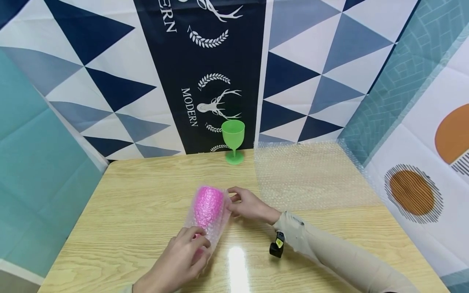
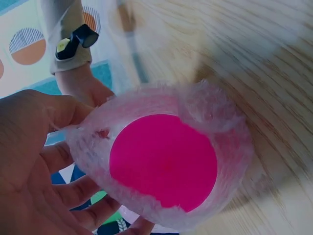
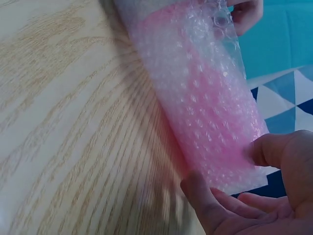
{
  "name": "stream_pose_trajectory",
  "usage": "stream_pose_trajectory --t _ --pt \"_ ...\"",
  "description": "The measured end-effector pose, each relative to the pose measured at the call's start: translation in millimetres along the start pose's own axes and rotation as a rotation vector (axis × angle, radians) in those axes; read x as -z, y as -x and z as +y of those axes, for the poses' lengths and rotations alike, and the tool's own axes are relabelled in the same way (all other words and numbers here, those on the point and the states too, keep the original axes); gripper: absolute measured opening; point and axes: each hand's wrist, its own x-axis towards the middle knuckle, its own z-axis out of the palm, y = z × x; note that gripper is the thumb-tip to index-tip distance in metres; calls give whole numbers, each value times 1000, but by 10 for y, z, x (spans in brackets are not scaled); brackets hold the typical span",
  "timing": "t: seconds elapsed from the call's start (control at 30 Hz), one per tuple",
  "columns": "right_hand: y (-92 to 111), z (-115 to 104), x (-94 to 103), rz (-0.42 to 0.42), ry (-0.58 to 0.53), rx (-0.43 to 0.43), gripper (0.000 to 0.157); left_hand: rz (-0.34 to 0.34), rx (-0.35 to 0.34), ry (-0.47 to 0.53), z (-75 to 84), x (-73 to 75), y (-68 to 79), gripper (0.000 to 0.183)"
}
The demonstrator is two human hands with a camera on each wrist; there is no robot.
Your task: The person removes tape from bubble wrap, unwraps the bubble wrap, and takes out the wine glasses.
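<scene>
"Where was the pink goblet?"

"It lay on the surface, rolled in bubble wrap, its round base showing."

"And the left hand and right hand?"

"Both were clamped on the wrap, the left near the base, the right at the cup end. Behind stood a green goblet, a flat bubble sheet to its right."

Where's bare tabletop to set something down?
Widest: the left part of the table, between the teal wall and the wrapped pink item. Smaller: between that item and the green goblet. Crowded: around the item, with left hand and right hand on it, and back right, under the bubble-wrap sheet.
</scene>
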Motion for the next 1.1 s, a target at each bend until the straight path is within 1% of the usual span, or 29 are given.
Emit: stream_pose_trajectory --t 0.07,0.13,0.27,0.33,0.43,0.63,0.77,0.9,1.0,1.1 --pt "-5 9 0 -1 28 8 55 -27 -5 31 17 14 -17 16" --pt "-11 13 6 4 49 15 54 -58 0 78 22 42 -36 23" --pt "-19 17 30 10 91 34 51 -114 0 180 -9 121 -104 36" --pt "-17 15 47 4 96 40 50 -116 -10 196 -46 154 -159 37" --pt "-8 11 72 -9 99 49 47 -88 -28 158 -112 185 -268 35" --pt "1 10 128 -37 100 67 47 -18 -13 23 -239 202 -513 32" --pt "1 12 167 -44 126 76 46 6 -19 -40 -296 193 -633 31" --pt "9 25 189 -43 139 70 46 -10 -26 -62 -326 162 -686 31" --pt "11 43 195 -45 137 57 47 -22 -54 -73 -335 123 -695 32" --pt "1 55 199 -48 140 59 47 -14 -91 -92 -339 87 -692 34"
